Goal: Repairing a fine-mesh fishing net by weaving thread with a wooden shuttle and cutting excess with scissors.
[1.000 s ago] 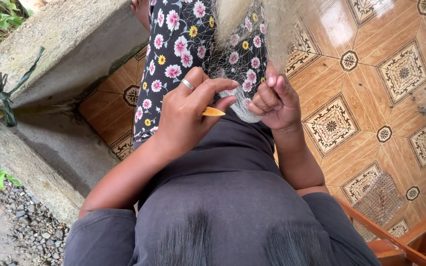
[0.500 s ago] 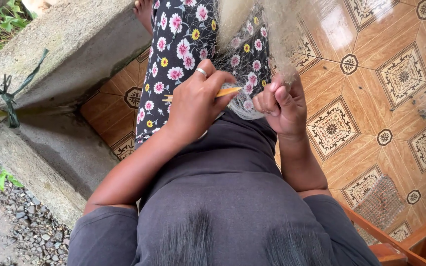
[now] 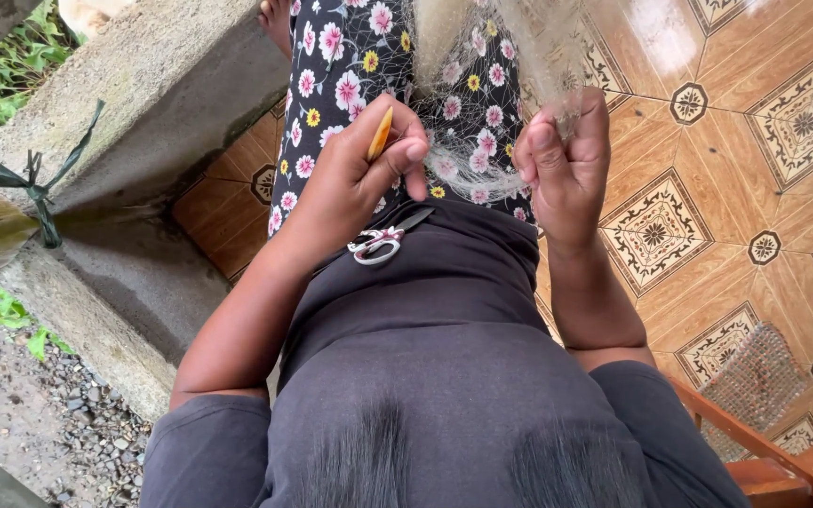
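Two hands up over your lap: left hand [image 3: 355, 183] pinches the yellow needle [image 3: 380, 133], right hand [image 3: 565, 160] is fisted on the fine net [image 3: 482, 113]. Risk, imo: mesh snags the needle tip or slips w/ slack grip. Scissors [image 3: 383, 242] loose on lap could slide. Concrete ledge [image 3: 143, 103] crowds left; tiled floor [image 3: 755, 169] gives room right.

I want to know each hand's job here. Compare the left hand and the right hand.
The left hand pinches a slim yellow-orange tool upright between thumb and fingers, while the right hand holds no tool and bunches the fine net in a closed fist. The left hand hangs just above the small scissors in the lap; the right hand is off to their side. Both are bare and raised at the net.
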